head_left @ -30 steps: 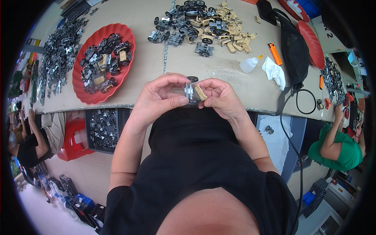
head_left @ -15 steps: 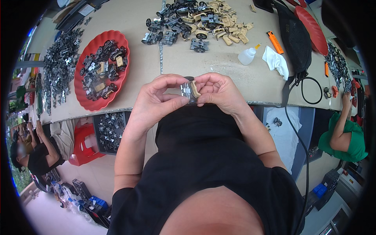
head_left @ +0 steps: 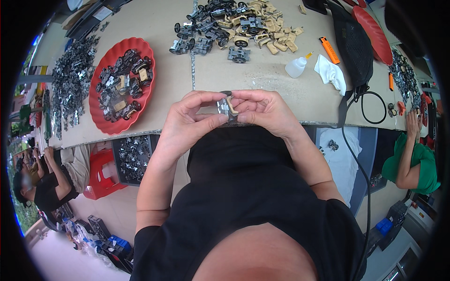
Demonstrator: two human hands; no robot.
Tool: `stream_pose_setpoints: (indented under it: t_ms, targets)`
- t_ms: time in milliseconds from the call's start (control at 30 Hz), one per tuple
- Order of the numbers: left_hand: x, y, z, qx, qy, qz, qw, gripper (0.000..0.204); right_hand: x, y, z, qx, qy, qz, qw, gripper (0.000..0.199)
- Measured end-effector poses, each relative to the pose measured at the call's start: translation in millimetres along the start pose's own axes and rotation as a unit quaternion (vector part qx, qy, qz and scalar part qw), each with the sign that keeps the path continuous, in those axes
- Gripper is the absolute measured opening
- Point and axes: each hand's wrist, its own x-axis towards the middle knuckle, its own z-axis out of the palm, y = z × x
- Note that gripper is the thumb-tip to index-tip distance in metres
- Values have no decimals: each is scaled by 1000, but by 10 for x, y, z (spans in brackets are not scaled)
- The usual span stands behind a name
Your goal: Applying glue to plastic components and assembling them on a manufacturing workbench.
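Just above the table's near edge, my left hand (head_left: 194, 114) pinches a small grey toy-car chassis (head_left: 222, 108) with dark wheels between thumb and fingers. My right hand (head_left: 262, 108) grips a tan plastic part (head_left: 232, 107) that lies against the chassis's right side. Fingertips hide some of where the two meet, so I cannot tell if they are joined. Beyond my hands lies a pile of grey wheeled chassis (head_left: 216, 33), mixed with loose tan parts (head_left: 281, 40). One chassis (head_left: 238, 55) sits apart in front of the pile.
At the left, a red scalloped tray (head_left: 149, 96) holds chassis with tan parts beside a heap of grey pieces (head_left: 72, 79). To the right are a white dropper bottle (head_left: 295, 68), an orange-handled tool (head_left: 330, 50), a white cloth (head_left: 330, 74) and a black bag (head_left: 352, 47). Other people sit at both sides.
My hands stay nearly in place, still holding the chassis and the tan part together, with only a slight shift of the fingers. The person at the right has moved their hands a little.
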Motion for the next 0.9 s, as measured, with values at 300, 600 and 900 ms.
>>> stream_pose_setpoints:
  t_ms: [300, 600, 900]
  targets:
    - [10, -50, -12, -22, 6, 1, 1000, 35, 16, 77, 51, 4, 21, -34, 999, 43]
    - [29, -100, -31, -54, 11, 6, 998, 35, 27, 32, 40, -2, 52, -10, 999, 27]
    - [41, -174, -3, -50, 29, 25, 998, 34, 39, 91, 40, -42, 22, -84, 995, 13]
